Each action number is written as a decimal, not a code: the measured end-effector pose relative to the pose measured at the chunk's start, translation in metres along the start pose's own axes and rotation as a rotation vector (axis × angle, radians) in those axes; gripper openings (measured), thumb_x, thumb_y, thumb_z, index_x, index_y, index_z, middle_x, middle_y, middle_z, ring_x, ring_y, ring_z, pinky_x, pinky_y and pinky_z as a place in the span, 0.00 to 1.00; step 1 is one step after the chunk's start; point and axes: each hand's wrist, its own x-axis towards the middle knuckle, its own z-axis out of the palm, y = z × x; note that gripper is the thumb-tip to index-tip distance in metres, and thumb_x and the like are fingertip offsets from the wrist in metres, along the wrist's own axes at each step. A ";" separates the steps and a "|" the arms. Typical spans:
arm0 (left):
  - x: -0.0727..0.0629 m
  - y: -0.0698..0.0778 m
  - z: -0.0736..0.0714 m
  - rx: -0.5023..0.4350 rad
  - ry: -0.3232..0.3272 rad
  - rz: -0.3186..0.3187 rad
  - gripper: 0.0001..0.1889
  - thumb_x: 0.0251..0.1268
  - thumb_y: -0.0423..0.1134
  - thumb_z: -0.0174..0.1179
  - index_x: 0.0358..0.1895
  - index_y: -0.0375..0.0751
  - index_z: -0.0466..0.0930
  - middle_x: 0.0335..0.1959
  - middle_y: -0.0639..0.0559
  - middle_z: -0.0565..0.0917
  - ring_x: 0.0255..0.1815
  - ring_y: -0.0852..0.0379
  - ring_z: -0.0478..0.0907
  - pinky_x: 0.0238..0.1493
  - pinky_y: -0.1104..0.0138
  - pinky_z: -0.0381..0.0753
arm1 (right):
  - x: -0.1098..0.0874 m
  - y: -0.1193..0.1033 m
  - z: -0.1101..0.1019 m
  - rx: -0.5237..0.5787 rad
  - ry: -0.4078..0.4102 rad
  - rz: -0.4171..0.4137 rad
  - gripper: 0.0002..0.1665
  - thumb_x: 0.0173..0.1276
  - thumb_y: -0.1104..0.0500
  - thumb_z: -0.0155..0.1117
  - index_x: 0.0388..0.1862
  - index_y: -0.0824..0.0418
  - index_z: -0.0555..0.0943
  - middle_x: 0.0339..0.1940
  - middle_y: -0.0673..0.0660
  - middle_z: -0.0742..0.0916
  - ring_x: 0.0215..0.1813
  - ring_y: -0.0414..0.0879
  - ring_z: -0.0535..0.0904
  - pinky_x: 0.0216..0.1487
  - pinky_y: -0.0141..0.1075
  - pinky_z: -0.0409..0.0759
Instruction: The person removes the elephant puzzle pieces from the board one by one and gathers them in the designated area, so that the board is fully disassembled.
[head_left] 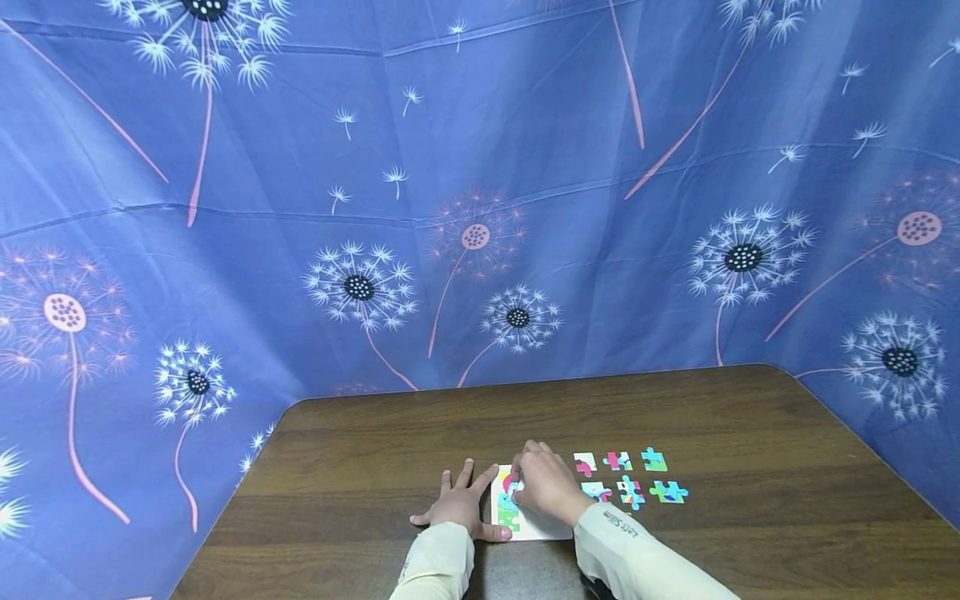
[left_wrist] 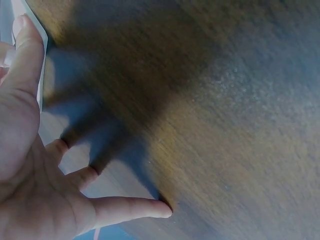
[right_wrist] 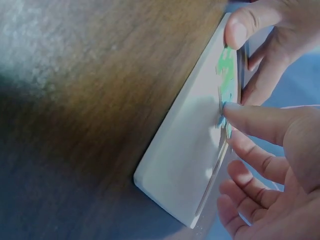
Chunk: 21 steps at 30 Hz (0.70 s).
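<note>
A white puzzle board [head_left: 534,528] lies on the table with colourful jigsaw pieces along its left side, a green piece [head_left: 507,518] at the near corner. My left hand [head_left: 456,507] is spread flat beside the board, its thumb resting on the near left edge. Over the board, my right hand [head_left: 547,483] pinches a blue puzzle piece [right_wrist: 221,120] between thumb and index finger, right at the column of pieces. Its other fingers are loosely bent in the right wrist view. Most of the pinched piece is hidden by the fingers.
To the right of the board, loose jigsaw pieces lie in two rows, among them a blue-green one [head_left: 654,459], a pink-and-white one [head_left: 585,464] and a green-blue one [head_left: 669,492]. A blue dandelion-patterned cloth [head_left: 525,208] hangs behind the brown wooden table [head_left: 360,442].
</note>
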 end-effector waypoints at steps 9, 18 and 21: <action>0.001 0.001 0.000 -0.001 -0.006 -0.004 0.51 0.44 0.58 0.80 0.76 0.65 0.65 0.79 0.50 0.62 0.79 0.35 0.54 0.46 0.17 0.62 | -0.001 0.005 -0.002 0.000 0.028 0.028 0.18 0.45 0.57 0.86 0.24 0.56 0.80 0.31 0.51 0.77 0.40 0.50 0.75 0.41 0.49 0.76; 0.001 0.000 0.001 0.010 -0.014 -0.011 0.51 0.44 0.58 0.79 0.76 0.67 0.63 0.80 0.51 0.61 0.80 0.36 0.54 0.47 0.18 0.63 | 0.002 0.009 -0.001 -0.042 -0.006 0.053 0.19 0.47 0.52 0.86 0.30 0.57 0.84 0.34 0.51 0.79 0.42 0.51 0.75 0.45 0.48 0.76; 0.002 0.000 0.001 0.012 -0.016 -0.016 0.51 0.44 0.59 0.79 0.76 0.67 0.63 0.80 0.52 0.61 0.80 0.36 0.54 0.47 0.18 0.63 | 0.003 0.009 0.000 -0.032 -0.012 0.063 0.18 0.46 0.52 0.86 0.28 0.56 0.84 0.34 0.51 0.78 0.42 0.51 0.75 0.46 0.49 0.76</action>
